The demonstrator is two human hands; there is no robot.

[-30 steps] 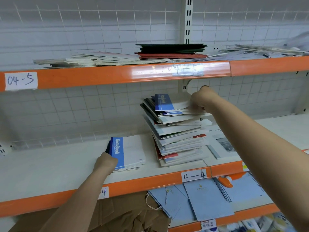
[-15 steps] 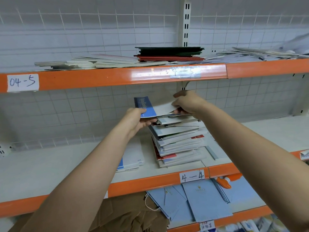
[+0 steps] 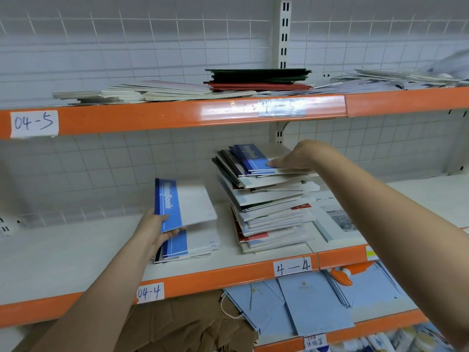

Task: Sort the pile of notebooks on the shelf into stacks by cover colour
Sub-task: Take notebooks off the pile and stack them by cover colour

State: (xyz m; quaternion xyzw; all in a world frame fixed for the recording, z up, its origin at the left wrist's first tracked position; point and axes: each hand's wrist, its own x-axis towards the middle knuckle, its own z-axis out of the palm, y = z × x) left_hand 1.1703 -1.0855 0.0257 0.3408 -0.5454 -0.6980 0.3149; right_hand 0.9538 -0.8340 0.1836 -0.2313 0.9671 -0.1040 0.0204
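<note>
On the middle shelf [image 3: 76,252], the left hand [image 3: 154,229] grips a blue-and-white notebook [image 3: 184,203] by its blue spine edge, thumb on top and fingers curled beneath. Directly under those fingers lies a small stack of blue-and-white notebooks [image 3: 193,243]; whether the held one touches it cannot be told. To the right of that stack rises the mixed pile of notebooks [image 3: 269,207]. The right hand [image 3: 297,157] rests on the pile's top, its fingertips [image 3: 272,163] pressed flat on another blue-and-white notebook [image 3: 253,158] lying there, fingers fairly straight and close together.
</note>
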